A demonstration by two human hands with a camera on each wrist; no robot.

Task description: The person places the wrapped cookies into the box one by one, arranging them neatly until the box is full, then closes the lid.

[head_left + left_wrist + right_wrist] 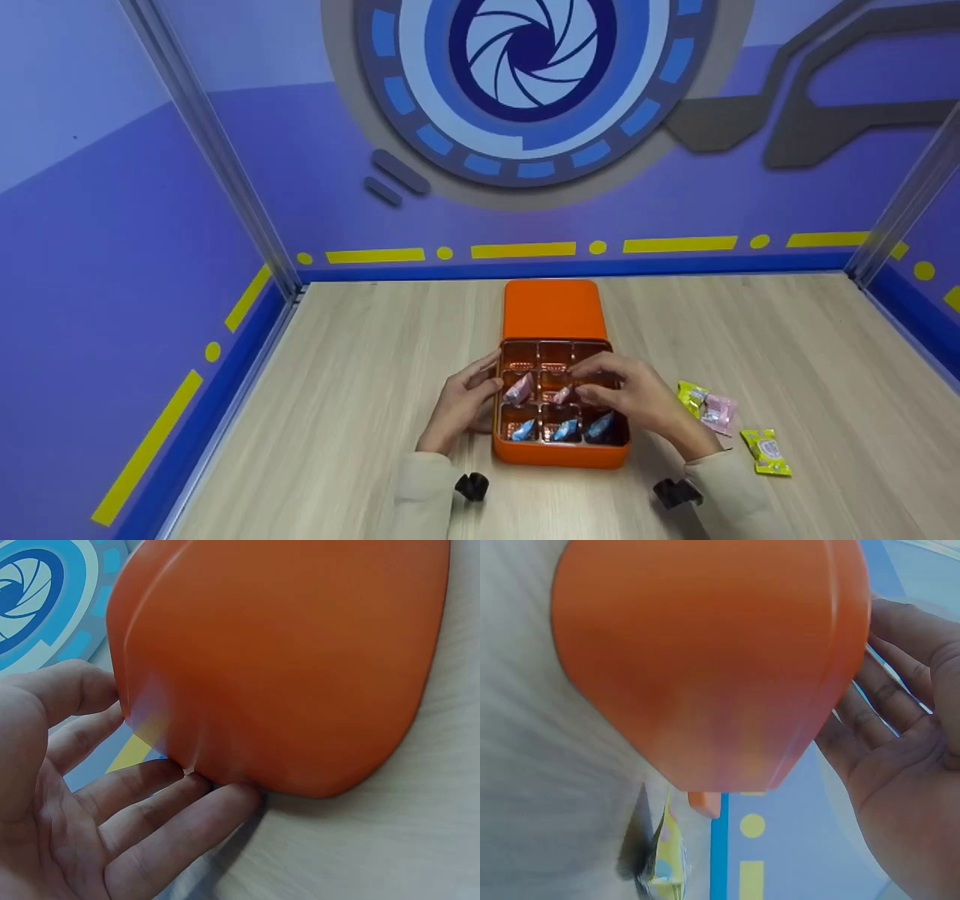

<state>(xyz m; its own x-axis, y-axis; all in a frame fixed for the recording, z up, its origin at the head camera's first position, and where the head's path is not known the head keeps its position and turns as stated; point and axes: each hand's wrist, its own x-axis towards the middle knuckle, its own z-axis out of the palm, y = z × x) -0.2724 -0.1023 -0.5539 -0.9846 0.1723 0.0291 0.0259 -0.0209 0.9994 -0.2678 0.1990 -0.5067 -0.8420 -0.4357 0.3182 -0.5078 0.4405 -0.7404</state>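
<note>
An orange box (561, 455) with a clear divided insert stands in front of me, its orange lid (553, 309) just behind it. Blue-wrapped candies (565, 430) lie in the front row of compartments. One pink-wrapped candy (519, 389) is in the middle row's left compartment, another pink candy (561, 394) in the centre one. My left hand (459, 401) touches the box's left side with extended fingers (161, 836). Over the box's right side reaches my right hand (634, 394), thumb and forefinger apart beside the centre candy. In the right wrist view the box wall hides its fingertips.
Right of the box, a yellow-wrapped candy (691, 397) and a pink-wrapped one (719, 413) lie together on the wooden table (360, 360). Another yellow candy (766, 452) lies nearer to me. A blue printed panel (450, 217) closes off the table's back edge, with side panels left and right.
</note>
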